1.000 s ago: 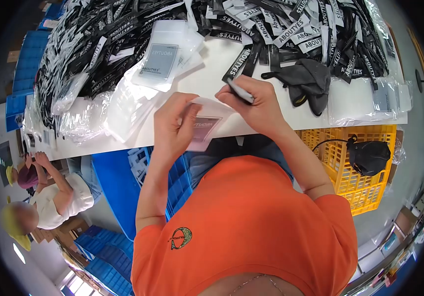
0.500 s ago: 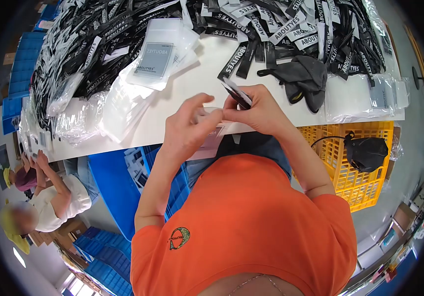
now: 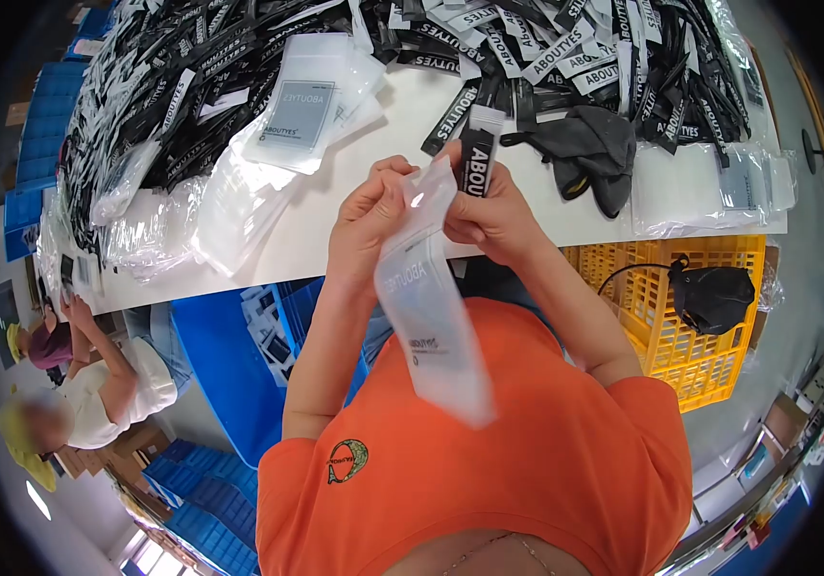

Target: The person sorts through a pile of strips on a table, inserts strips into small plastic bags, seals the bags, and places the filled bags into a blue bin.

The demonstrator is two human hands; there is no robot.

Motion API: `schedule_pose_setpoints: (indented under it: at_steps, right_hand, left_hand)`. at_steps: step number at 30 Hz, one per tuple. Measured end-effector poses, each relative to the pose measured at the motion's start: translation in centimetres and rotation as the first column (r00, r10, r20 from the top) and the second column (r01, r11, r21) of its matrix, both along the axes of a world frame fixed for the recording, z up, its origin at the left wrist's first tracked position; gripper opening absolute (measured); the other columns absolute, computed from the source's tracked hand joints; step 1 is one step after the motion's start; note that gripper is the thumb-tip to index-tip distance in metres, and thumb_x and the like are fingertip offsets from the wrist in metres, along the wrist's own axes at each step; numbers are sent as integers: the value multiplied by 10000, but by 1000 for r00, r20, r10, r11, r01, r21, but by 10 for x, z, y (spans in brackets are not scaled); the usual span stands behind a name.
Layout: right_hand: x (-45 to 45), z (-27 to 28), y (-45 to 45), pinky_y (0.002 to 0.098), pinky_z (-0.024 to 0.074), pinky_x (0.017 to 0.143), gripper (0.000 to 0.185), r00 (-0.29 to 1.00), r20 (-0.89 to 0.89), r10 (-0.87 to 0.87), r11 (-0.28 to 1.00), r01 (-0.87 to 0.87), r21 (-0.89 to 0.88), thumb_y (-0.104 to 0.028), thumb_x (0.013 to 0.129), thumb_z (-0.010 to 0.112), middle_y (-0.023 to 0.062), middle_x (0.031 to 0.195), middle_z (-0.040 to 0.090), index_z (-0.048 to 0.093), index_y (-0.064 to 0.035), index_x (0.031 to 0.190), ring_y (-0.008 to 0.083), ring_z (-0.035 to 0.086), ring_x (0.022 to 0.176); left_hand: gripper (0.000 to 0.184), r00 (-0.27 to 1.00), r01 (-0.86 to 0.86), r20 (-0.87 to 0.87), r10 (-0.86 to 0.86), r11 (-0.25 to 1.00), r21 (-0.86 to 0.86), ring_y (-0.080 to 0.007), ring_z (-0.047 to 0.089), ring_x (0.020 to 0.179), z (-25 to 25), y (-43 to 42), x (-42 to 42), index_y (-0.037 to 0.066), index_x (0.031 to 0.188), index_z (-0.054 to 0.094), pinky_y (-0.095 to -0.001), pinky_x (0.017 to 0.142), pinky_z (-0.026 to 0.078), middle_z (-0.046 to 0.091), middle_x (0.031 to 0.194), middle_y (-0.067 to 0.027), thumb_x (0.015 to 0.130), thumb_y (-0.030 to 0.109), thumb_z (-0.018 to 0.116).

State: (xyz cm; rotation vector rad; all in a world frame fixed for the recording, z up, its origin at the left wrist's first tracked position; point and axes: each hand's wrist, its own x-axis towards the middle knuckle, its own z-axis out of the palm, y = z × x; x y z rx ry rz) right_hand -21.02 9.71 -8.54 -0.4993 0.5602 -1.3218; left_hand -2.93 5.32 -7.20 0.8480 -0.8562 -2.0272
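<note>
A translucent plastic bag [image 3: 431, 317] with grey print hangs down in front of the orange shirt. My left hand [image 3: 373, 216] is closed on its upper left edge. At the bag's upper right edge, my right hand [image 3: 493, 211] is closed on a black strap [image 3: 476, 158] with white lettering, which stands up between its fingers; those fingers also touch the bag. Behind my left hand, a stack of clear printed bags [image 3: 297, 115] lies on the white table [image 3: 373, 139]. A dark grey cloth item [image 3: 589, 154] rests right of my right hand.
Piles of black and white labelled straps [image 3: 229, 58] cover the table's back. Wrapped bag packs [image 3: 700, 192] lie at the right. Below stand a blue bin [image 3: 225, 374] and a yellow crate [image 3: 709, 365] with a black pouch [image 3: 714, 300]. Other people [image 3: 114, 394] are at the left.
The bag has come up from below my hands and now hangs over the shirt. The strap in my right hand has turned more upright, and my left hand has closed on the bag.
</note>
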Motion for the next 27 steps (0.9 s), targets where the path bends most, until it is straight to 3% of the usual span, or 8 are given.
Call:
schedule_pose_setpoints:
  at_steps: [3,8,10,12,16,22,25,27]
  right_hand:
    - [-4,-10,-6,226,308,444,180,995,68,78,997,-80,23,-237,1028,668,-47,678,493,602,-69,1036,41,400,481]
    - [9,4,-10,263,470,616,112,704,-580,-409,906,239,-348,-75,963,663,6,857,618,611,-68,1061,150,591,693]
    - [8,-1,-13,273,489,694,196,377,-639,-671,705,55,-707,31,890,664,55,882,621,629,-45,1068,190,600,750]
    - [2,-3,-9,310,515,741,395,441,-662,-606,756,61,-652,148,745,607,107,932,647,651,-47,1086,242,653,828]
    - [-30,-6,-2,327,512,708,398,211,-814,-541,826,-50,-562,100,726,630,60,880,634,674,-112,1060,228,663,810]
    - [-43,25,-5,392,478,706,235,-423,-671,-609,792,-361,-492,-79,771,698,-8,792,542,673,-173,984,212,630,758]
    - [-26,31,-2,385,485,772,290,-419,-647,-637,766,-442,-467,-38,766,695,37,903,578,654,-126,1039,252,642,880]
    - [-18,21,-5,365,484,794,348,-17,-797,-603,759,-319,-568,-7,757,684,73,966,587,631,-95,1090,270,631,958]
  left_hand:
    - [416,996,29,-87,-13,982,188,-194,656,1111,9,2,2,18,1262,647,-368,981,531,684,1208,-98,983,321,706]
    - [726,954,219,-239,-181,965,144,-195,637,1152,11,-6,0,7,1397,530,-386,1003,522,619,1299,-106,906,493,755]
    - [652,912,338,218,-348,937,83,-226,636,1147,31,-5,2,31,1401,498,-385,964,522,614,1271,-105,898,343,771]
    - [594,688,506,567,-454,859,73,-279,650,1115,44,-8,8,41,1385,485,-388,914,526,622,1236,-117,881,183,767]
    - [637,533,594,829,169,624,-509,-320,655,1029,53,3,18,36,1336,525,-415,849,517,649,1166,-162,763,61,803]
    - [776,369,773,829,420,357,-525,-364,586,1033,51,6,15,31,1365,493,-441,891,450,584,1108,-162,666,45,829]
    - [826,384,759,809,445,347,-551,-371,566,1049,39,9,8,15,1386,474,-451,904,433,563,1119,-168,646,48,838]
    - [864,407,712,795,451,388,-585,-375,558,1061,26,9,5,8,1400,463,-459,908,428,555,1135,-175,630,58,851]
